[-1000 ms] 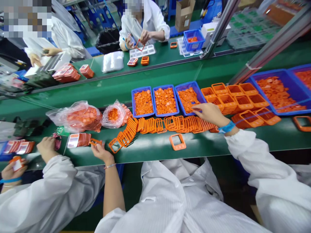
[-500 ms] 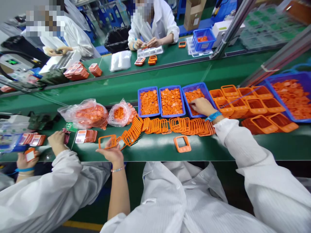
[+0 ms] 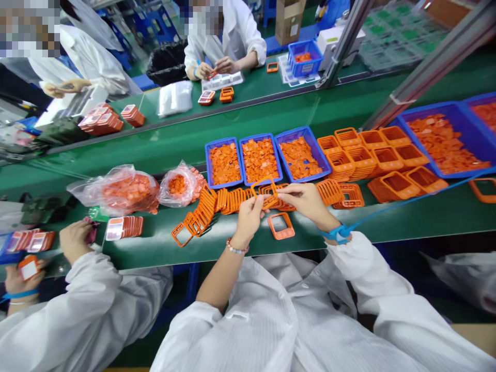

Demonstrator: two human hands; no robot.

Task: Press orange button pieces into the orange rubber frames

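My left hand [image 3: 248, 219] is closed on the side of an orange plastic frame [image 3: 275, 191], holding it up over a row of similar frames [image 3: 233, 200]. At the frame's right edge, the fingers of my right hand [image 3: 308, 205] are pinched together; whatever they hold is hidden. A single orange frame [image 3: 287, 234] lies flat on the bench just below my hands. Behind them stand three blue bins [image 3: 327, 168] of small orange pieces [image 3: 300, 157].
Stacked orange frames [image 3: 360, 160] and a larger blue bin [image 3: 457, 173] stand to the right. Bags of orange parts [image 3: 127, 188] lie left, beside a co-worker's hand [image 3: 75, 240]. A blue cord [image 3: 411, 199] runs from my right wristband. A metal post [image 3: 344, 46] rises behind.
My right hand has left the right-hand bin of small pieces and come to the frame. My left hand has carried the frame rightward from the row's left end. The view has shifted.
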